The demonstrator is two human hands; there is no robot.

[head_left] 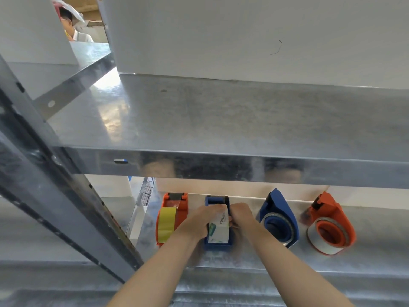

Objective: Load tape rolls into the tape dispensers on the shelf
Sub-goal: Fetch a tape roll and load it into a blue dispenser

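Four tape dispensers stand in a row on the lower metal shelf (365, 260). A white printed tape roll (219, 229) sits in the upright blue dispenser (218, 245), second from the left. My left hand (199, 222) grips the roll from its left side. My right hand (241, 216) pinches at the roll's right side, by the dispenser wall. Left of them stands an orange dispenser (177, 207) holding a yellow roll (166, 224). To the right lie a blue dispenser (278, 220) and an orange dispenser (329, 227), each on its side with a pale roll.
An upper metal shelf (221, 129) overhangs the dispensers and carries a large white box (243, 36). A grey steel upright (66, 185) runs diagonally at the left. A person is partly visible far back at the top left (75, 29).
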